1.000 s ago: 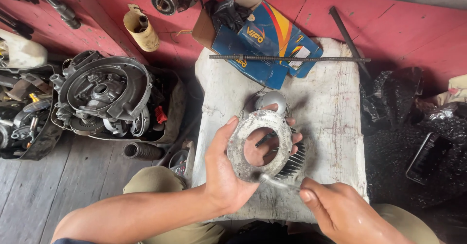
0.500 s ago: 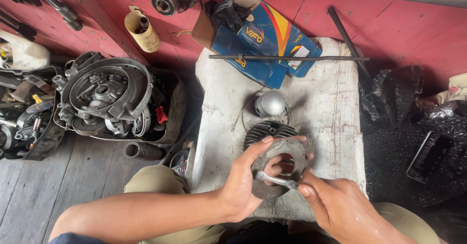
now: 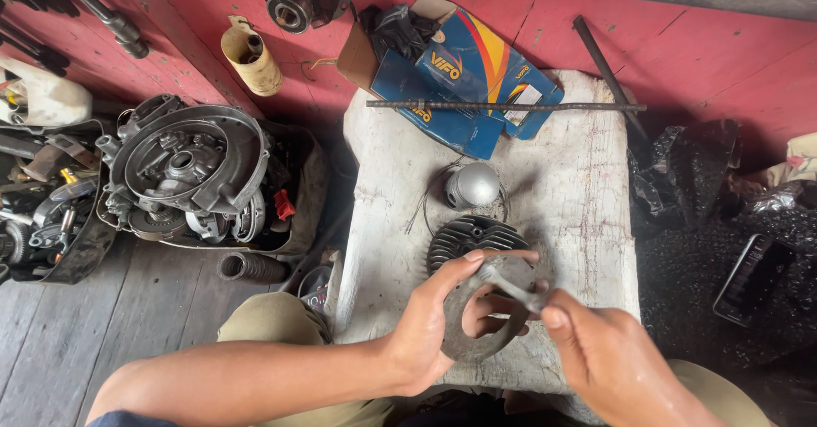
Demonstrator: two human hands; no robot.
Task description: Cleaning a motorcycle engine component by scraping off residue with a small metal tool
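Head view, looking down: the left hand point(image 3: 425, 329) grips the near edge of a round, finned engine cylinder point(image 3: 477, 295), thumb across its flat grey face and fingers curled through the bore, closed firmly on the part. The right hand point(image 3: 608, 363) pinches a thin metal tool point(image 3: 509, 284) between thumb and fingers and lays it across the cylinder's opening, its tip touching the rim. The cylinder is tilted up off a worn white block point(image 3: 579, 223) that serves as a bench, its dark fins point(image 3: 472, 236) pointing away from the person. Just beyond the fins sits a domed silver piston point(image 3: 472, 185) with a loop of thin wire point(image 3: 425, 210) beside it. Farther back a long steel rod point(image 3: 506, 105) lies across the block, resting over a blue and orange carton point(image 3: 464, 78) whose flap is open; a dark rag point(image 3: 396, 27) sits in it. A second dark bar point(image 3: 606, 74) leans at the block's far right corner against the red wall point(image 3: 723, 44). Left of the block, on grey floorboards point(image 3: 128, 308), lies an engine case point(image 3: 187, 167) among loose parts, with a black ribbed hose point(image 3: 251, 267) near it and a tan cup point(image 3: 251, 57) by the wall. Black plastic bags point(image 3: 706, 189) are heaped to the right. The person's knees in khaki trousers point(image 3: 272, 321) flank the block.
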